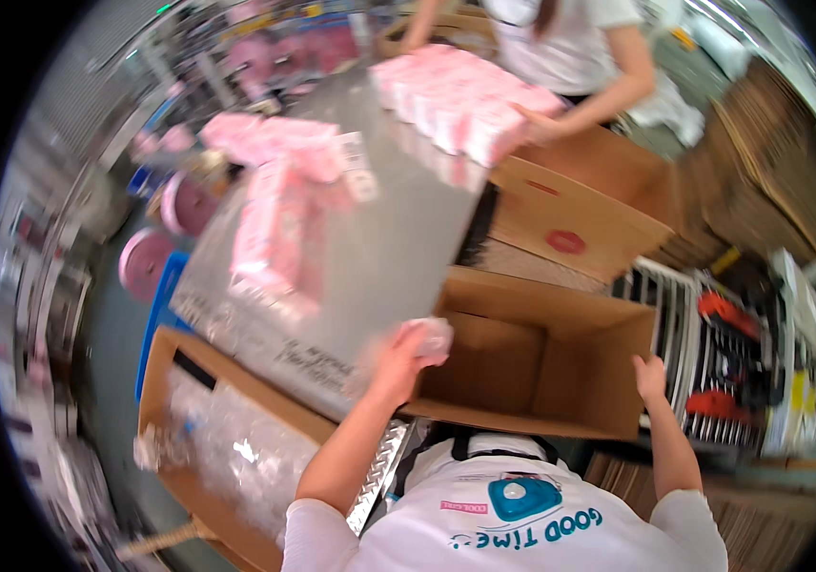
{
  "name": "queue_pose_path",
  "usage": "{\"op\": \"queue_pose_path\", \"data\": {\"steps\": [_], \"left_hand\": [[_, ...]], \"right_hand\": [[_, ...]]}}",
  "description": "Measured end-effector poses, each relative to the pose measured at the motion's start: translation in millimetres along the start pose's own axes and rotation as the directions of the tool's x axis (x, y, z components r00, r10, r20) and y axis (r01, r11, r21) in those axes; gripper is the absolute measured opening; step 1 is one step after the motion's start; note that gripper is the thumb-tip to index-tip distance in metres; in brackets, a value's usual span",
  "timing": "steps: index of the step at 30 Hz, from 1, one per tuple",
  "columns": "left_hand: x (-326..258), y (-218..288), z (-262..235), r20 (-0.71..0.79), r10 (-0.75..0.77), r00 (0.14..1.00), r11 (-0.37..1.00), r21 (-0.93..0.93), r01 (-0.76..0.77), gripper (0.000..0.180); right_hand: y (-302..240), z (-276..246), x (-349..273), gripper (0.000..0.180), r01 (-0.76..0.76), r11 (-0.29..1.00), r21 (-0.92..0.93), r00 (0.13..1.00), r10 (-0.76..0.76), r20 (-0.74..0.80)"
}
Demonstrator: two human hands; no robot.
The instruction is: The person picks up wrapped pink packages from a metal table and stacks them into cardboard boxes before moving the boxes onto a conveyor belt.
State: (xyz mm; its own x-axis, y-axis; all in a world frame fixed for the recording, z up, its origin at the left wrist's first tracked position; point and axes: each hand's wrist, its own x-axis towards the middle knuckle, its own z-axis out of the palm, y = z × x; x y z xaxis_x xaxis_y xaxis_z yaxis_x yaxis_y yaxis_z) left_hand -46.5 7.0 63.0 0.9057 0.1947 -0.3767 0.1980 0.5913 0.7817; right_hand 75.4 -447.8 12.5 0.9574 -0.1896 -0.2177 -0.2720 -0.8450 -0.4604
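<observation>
An open cardboard box [584,381] stands right in front of me, and its inside looks bare. My right hand [651,378] grips the box's right wall at the rim. At the left rim, my left hand [402,364] is closed around a small translucent pinkish-white bundle [434,341], possibly crumpled plastic; motion blur hides its kind. Pink-and-white packs lie to the left on the metal table [379,257]: one long pack [267,224] and more packs [236,138] behind it.
Across the table a co-worker's hands [543,126] hold a wide block of pink packs [465,95] beside another open carton [561,224]. A box of clear plastic bags [246,448] stands at lower left. A roller conveyor [680,334] and stacked flat cardboard [761,157] are at right.
</observation>
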Motion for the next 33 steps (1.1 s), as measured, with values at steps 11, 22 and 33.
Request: {"op": "queue_pose_path", "data": {"steps": [11, 22, 33], "left_hand": [[40.9, -95.2, 99.2, 0.306, -0.410, 0.859, 0.465, 0.881, -0.092, 0.051], [-33.4, -25.5, -75.7, -0.333, 0.287, 0.898, 0.381, 0.900, 0.212, 0.046], [-9.4, -20.7, -53.1, -0.004, 0.340, 0.940, 0.168, 0.984, -0.057, 0.047]], "right_hand": [[10.2, -8.2, -7.0, 0.039, -0.063, 0.989, 0.133, 0.998, 0.059, 0.036], [2.3, -17.4, 3.0, 0.042, -0.026, 0.965, 0.261, 0.992, -0.007, 0.126], [39.5, 9.7, 6.9, 0.042, 0.089, 0.773, 0.628, 0.983, -0.169, 0.068]]}}
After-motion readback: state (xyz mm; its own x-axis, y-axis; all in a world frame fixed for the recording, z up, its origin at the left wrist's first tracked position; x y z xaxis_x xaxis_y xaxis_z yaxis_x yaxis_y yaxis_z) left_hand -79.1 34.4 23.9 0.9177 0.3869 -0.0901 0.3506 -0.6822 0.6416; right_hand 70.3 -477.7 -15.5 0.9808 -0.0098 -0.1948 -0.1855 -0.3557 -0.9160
